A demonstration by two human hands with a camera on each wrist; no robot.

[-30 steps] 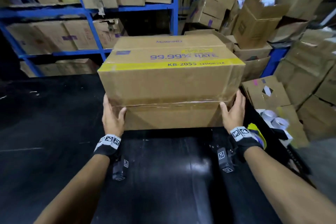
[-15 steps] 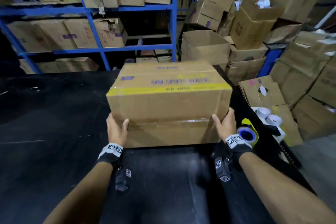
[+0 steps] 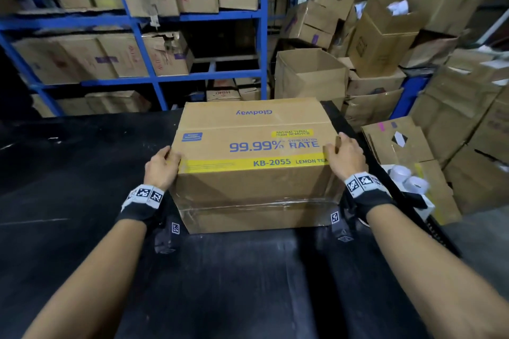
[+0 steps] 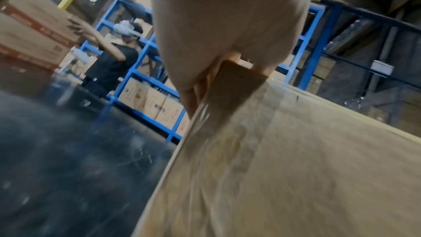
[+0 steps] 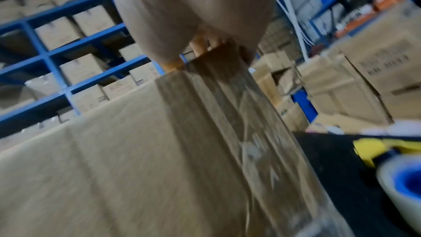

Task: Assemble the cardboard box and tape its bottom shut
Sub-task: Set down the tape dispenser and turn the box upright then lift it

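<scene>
The brown cardboard box lies on the black table, its printed face with a yellow stripe turned up. The side facing me carries a strip of clear tape along its seam. My left hand grips the box's left upper edge, thumb on the printed face. My right hand grips the right upper edge the same way. In the left wrist view my left hand clasps a corner of the box. The right wrist view shows my right hand over a taped corner of the box.
A tape dispenser with a blue core and yellow frame sits on the table right of the box. White tape rolls lie on cartons at the right. Blue shelving and stacked cartons stand behind. A person stands far left.
The box has come down from chest height to the table and tipped its printed face upward. Both hands have slid from the lower side corners to the upper edges.
</scene>
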